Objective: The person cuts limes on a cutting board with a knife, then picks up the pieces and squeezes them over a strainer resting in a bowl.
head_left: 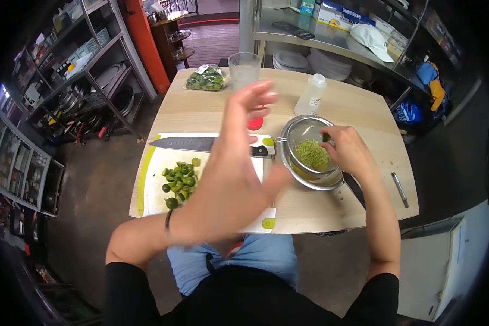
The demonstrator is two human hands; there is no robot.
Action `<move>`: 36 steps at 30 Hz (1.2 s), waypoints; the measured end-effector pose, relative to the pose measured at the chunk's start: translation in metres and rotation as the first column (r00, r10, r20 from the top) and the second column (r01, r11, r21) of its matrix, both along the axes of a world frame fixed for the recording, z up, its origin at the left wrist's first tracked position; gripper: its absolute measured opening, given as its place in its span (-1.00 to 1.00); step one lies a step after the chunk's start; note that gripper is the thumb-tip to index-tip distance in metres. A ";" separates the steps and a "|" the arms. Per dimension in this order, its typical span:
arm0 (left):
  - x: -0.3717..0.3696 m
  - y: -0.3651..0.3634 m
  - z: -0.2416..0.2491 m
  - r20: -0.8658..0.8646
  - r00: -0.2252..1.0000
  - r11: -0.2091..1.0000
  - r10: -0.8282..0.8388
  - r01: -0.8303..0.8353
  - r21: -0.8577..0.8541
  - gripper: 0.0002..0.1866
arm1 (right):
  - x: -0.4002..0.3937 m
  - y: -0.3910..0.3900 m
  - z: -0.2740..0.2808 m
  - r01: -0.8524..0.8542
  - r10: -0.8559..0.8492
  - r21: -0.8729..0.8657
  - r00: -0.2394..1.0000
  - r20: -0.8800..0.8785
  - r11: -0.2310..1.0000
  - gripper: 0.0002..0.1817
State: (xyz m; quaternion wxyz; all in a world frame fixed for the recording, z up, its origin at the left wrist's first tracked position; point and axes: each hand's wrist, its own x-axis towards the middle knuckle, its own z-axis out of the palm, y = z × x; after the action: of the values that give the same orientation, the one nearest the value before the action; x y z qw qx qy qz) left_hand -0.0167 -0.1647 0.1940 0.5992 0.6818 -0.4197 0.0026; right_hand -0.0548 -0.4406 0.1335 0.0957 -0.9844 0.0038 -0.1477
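My left hand (228, 168) is raised high above the cutting board (155, 157), blurred, its fingers apart and nothing in it. Beneath and beside it lie halved green citrus pieces (183, 180) and a knife (185, 143) with a black handle. Over the right side of the table, my right hand (349, 149) pinches a dark green piece (325, 137), seemingly citrus. That hand is above a metal strainer (304, 122) holding small pale green bits (311, 154). The strainer rests over a metal pan or bowl (321, 188) with a dark handle.
On the table (309, 217) stand a clear plastic bottle (312, 93) and a tall clear container (244, 68). A bag of green fruit (206, 78) lies at the back left, a red lid (255, 123) mid-table, a pen (400, 189) at right. Metal shelves (331, 43) are behind.
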 end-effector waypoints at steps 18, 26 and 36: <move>-0.076 -0.015 0.026 0.170 0.961 0.931 -0.221 0.259 -0.257 -0.17 | 0.015 -0.046 -0.046 -0.140 0.096 -0.196 0.972 -0.214 0.971 -0.86; -0.092 -0.015 0.031 0.052 0.960 0.921 -0.275 0.278 -0.274 -0.18 | 0.008 -0.025 -0.022 -0.025 -0.003 -0.131 0.978 -0.208 0.991 -0.85; -0.047 0.006 0.002 -0.299 0.889 0.936 -0.348 0.345 -0.065 -0.28 | 0.009 -0.023 -0.023 -0.081 0.050 -0.232 0.989 -0.137 0.969 -0.83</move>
State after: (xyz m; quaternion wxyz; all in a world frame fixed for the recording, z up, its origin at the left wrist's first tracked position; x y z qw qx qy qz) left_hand -0.0641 -0.1592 0.1956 0.6511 0.5850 -0.4367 -0.2076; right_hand -0.0459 -0.4637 0.1108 -0.0179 -0.9958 -0.0403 -0.0796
